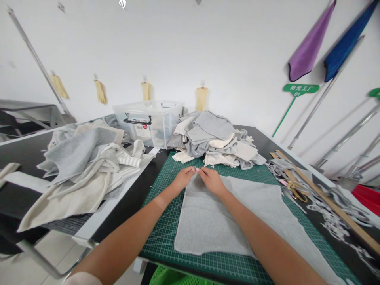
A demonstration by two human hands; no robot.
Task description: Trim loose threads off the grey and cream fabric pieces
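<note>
Left hand [183, 178]: pinched on grey cloth [208, 221], far-left corner.
Right hand [210, 180]: pinched just beside it.
Cloth position: cutting mat [160, 221], by worktop's [147, 176] near edge.
Tension: should be light, even.

I can't see the strip of grey cloth [213, 229] under the right forearm [252, 225], and what exactly the fingertips [190, 170] pinch is too small to tell. Fine print on the label [143, 132] blurs; the green basket [178, 278] is cut off below.
</note>
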